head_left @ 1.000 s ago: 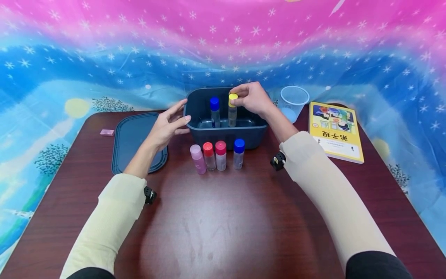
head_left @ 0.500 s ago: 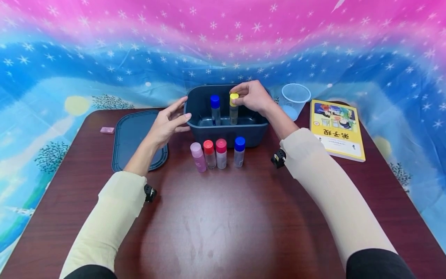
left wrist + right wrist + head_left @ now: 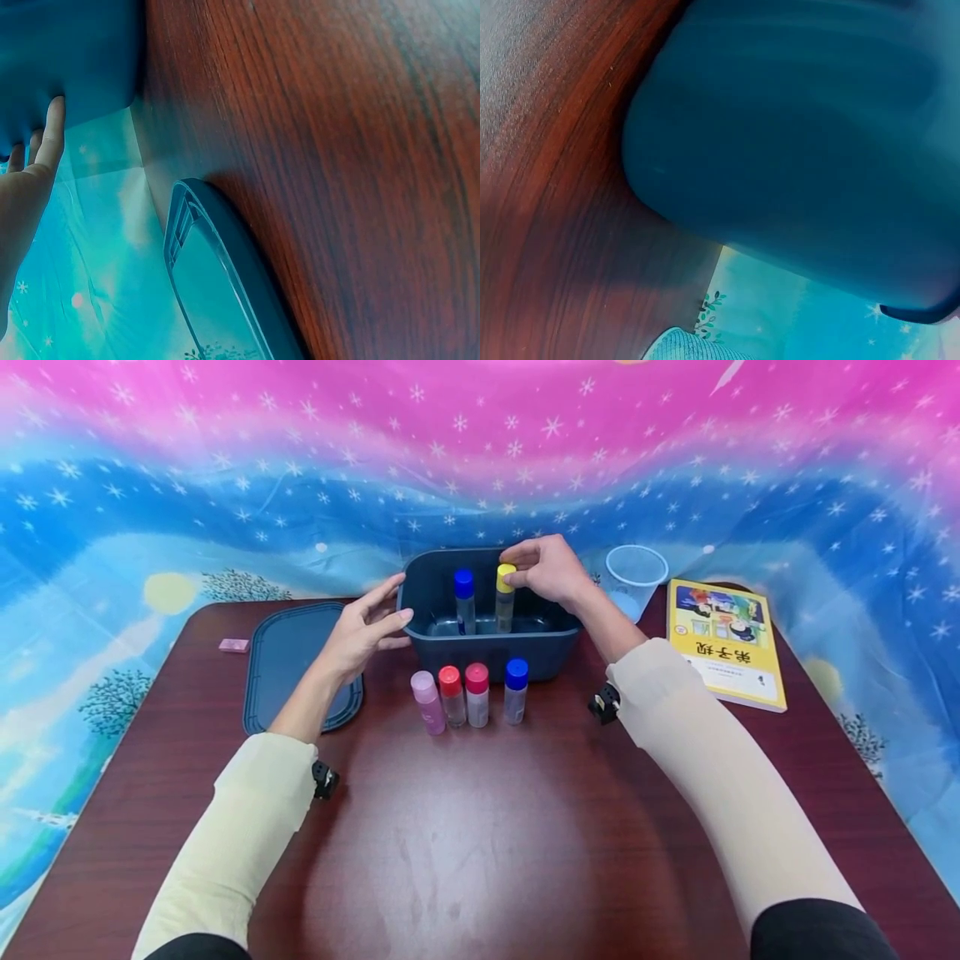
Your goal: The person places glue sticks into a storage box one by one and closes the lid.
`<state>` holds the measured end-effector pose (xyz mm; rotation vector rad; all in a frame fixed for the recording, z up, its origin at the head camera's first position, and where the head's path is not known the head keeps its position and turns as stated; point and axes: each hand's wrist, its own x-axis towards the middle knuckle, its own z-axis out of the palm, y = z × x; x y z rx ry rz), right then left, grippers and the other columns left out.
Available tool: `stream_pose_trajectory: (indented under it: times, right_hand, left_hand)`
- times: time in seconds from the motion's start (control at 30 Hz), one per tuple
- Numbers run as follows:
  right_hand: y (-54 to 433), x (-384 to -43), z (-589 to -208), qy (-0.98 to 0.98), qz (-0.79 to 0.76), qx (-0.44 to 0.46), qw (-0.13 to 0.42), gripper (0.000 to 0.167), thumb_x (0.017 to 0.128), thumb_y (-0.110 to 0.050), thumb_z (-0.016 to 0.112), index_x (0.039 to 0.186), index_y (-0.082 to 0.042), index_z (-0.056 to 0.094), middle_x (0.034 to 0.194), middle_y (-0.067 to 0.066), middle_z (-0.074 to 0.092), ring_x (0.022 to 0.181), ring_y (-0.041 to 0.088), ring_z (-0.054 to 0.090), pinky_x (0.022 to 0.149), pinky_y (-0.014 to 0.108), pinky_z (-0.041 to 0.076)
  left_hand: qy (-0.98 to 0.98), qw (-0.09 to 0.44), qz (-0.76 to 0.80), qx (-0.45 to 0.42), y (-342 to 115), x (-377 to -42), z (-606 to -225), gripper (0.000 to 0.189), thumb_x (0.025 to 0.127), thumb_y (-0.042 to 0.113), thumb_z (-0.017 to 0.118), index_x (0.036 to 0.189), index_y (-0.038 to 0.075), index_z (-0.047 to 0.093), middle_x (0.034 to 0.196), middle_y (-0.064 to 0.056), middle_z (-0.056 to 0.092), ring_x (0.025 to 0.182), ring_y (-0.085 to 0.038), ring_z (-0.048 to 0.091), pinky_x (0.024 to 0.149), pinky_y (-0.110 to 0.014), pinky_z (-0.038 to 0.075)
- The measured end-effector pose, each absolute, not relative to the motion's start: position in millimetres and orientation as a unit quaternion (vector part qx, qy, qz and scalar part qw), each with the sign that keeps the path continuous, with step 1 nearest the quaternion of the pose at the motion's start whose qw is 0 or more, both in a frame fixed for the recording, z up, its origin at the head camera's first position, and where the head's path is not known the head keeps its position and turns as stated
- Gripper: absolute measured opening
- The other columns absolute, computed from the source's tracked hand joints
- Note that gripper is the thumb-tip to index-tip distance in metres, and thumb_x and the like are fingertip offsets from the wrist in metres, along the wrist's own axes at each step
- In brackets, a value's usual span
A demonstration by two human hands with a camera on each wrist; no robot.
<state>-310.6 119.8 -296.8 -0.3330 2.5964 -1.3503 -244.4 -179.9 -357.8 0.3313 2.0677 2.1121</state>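
Note:
A dark blue plastic bin [image 3: 483, 653] stands at the back of the table. My left hand [image 3: 358, 633] rests against its left end, thumb at the rim; in the left wrist view, straight fingers [image 3: 52, 135] touch the outer wall. My right hand [image 3: 551, 572] reaches over the bin's right side and pinches the yellow cap of a small clear bottle [image 3: 505, 610], upright inside the bin. To its left in the bin stands a blue-capped bottle [image 3: 465, 606]. The right wrist view shows the bin's outer wall [image 3: 780, 150]; that hand's fingers are hidden there.
In front of the bin stand a pink bottle [image 3: 428, 706], two red-capped bottles [image 3: 453, 702] and a blue-capped bottle [image 3: 515, 693]. The bin's lid [image 3: 288, 652] and a small pink block [image 3: 234, 645] lie left. A clear cup [image 3: 636, 581] and yellow book [image 3: 723, 643] are right.
The right hand and the yellow-capped bottle have shifted very slightly to the right inside the bin. The left hand stays at the bin's left end.

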Motion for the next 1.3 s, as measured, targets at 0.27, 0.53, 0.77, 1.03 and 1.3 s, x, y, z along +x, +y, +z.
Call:
stream_pose_trajectory:
  times: [0.27,0.53,0.77,1.03,1.3]
  right_hand:
    - [126,-310,-291,0.872,-0.470,-0.101,0.093,0.041,0.100,-0.012,0.066,0.140,-0.006,0.061,0.141,0.010,0.060,0.131,0.021,0.055,0.110,0.036,0.044]
    - [133,-306,-284,0.862,-0.486,-0.117,0.084,0.043,0.098,-0.016,0.069,0.139,-0.006,0.062,0.138,0.010,0.062,0.128,0.020,0.057,0.110,0.037,0.045]
    - [138,-293,-278,0.848,-0.507,-0.136,0.065,0.043,0.097,-0.019,0.071,0.137,-0.006,0.064,0.136,0.011,0.063,0.126,0.020,0.059,0.108,0.036,0.047]
    - [144,-273,-270,0.829,-0.530,-0.174,0.042,0.037,0.096,-0.020,0.073,0.130,-0.006,0.069,0.128,0.010,0.068,0.117,0.018,0.064,0.103,0.034,0.050]
    - [145,-246,-263,0.802,-0.552,-0.227,0.038,0.033,0.095,-0.020,0.073,0.125,-0.007,0.071,0.120,0.006,0.070,0.111,0.019,0.067,0.098,0.035,0.054]
  left_hand:
    - [0.691,0.084,0.709,0.112,-179,-245,-357,0.066,0.100,0.020,0.065,0.159,0.020,0.036,0.163,-0.009,0.029,0.145,-0.029,0.036,0.100,-0.058,0.047]
    - [0.687,0.083,0.714,0.111,-179,-247,-357,0.066,0.100,0.019,0.065,0.159,0.020,0.036,0.162,-0.011,0.030,0.143,-0.034,0.039,0.101,-0.061,0.044]
    - [0.689,0.083,0.712,0.109,-178,-245,-358,0.066,0.100,0.020,0.065,0.159,0.020,0.036,0.161,-0.011,0.031,0.142,-0.034,0.039,0.101,-0.061,0.045]
    - [0.688,0.082,0.712,0.114,-176,-247,-358,0.065,0.100,0.020,0.065,0.158,0.019,0.038,0.163,-0.011,0.029,0.143,-0.033,0.039,0.100,-0.060,0.047]
    - [0.694,0.079,0.708,0.107,-178,-245,-360,0.063,0.100,0.019,0.064,0.157,0.018,0.038,0.162,-0.011,0.030,0.142,-0.034,0.040,0.101,-0.063,0.044]
